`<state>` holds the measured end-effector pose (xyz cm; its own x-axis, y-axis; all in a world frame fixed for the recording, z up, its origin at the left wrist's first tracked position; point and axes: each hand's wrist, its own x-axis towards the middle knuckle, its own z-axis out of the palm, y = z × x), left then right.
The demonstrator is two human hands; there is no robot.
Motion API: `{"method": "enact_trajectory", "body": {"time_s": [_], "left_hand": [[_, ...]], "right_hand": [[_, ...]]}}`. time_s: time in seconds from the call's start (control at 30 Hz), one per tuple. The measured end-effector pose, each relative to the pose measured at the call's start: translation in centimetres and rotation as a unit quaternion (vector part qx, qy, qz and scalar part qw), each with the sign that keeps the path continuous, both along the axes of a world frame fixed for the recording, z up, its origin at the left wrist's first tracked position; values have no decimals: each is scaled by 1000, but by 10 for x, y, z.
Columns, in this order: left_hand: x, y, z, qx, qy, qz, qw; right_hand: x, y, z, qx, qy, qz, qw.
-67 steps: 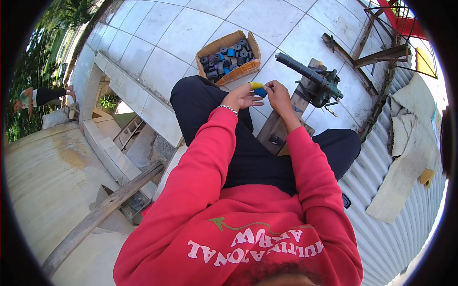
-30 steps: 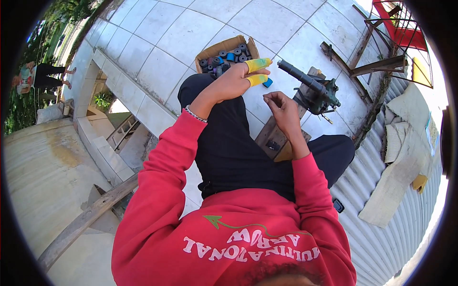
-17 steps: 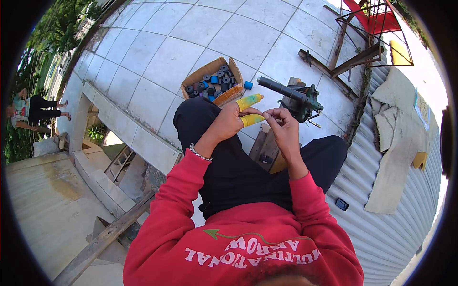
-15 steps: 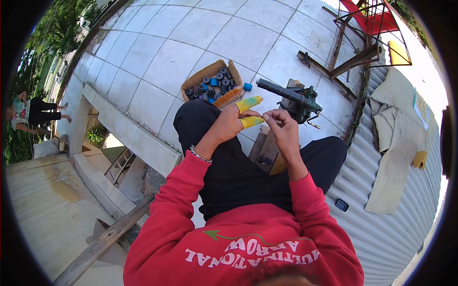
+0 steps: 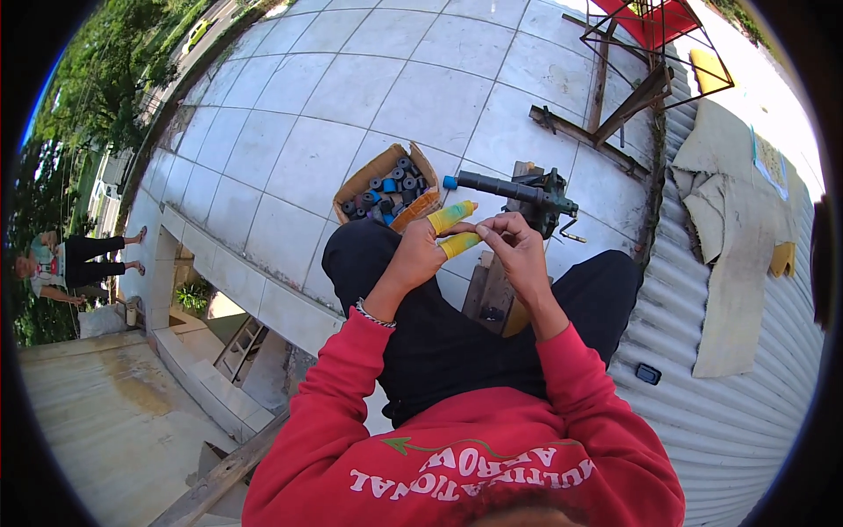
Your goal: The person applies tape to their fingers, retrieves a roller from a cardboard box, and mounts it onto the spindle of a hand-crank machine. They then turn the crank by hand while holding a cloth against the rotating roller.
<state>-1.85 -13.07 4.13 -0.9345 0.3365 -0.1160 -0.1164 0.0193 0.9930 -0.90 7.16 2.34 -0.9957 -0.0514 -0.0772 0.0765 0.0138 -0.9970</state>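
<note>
Hands meet over the lap.
Left hand (image 5: 414, 256) grips two yellow-green spools (image 5: 457, 230); right hand (image 5: 516, 250) pinches at the lower spool's tip, near the box (image 5: 386, 189).

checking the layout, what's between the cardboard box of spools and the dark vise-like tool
In the head view, the left hand's yellow-covered fingers lie between the cardboard box and the dark tool.

I sit on a sunlit rooftop used as an outdoor work area: pale floor tiles (image 5: 369, 97), corrugated metal sheeting (image 5: 729, 413), a mounted hand-crank tool (image 5: 527, 195), a cardboard box (image 5: 386, 189) of spools, trees (image 5: 105, 79) below.
</note>
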Motion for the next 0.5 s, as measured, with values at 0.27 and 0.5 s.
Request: {"method": "enact_trajectory", "body": {"time_s": [0.27,0.5], "left_hand": [[0,8,-8,48,-7,31,998],[-49,16,-1,-24,124,-36,991]], "right_hand": [[5,-5,-15,-162,-24,-14,986],[10,-11,-36,-158,-70,10,985]]}}
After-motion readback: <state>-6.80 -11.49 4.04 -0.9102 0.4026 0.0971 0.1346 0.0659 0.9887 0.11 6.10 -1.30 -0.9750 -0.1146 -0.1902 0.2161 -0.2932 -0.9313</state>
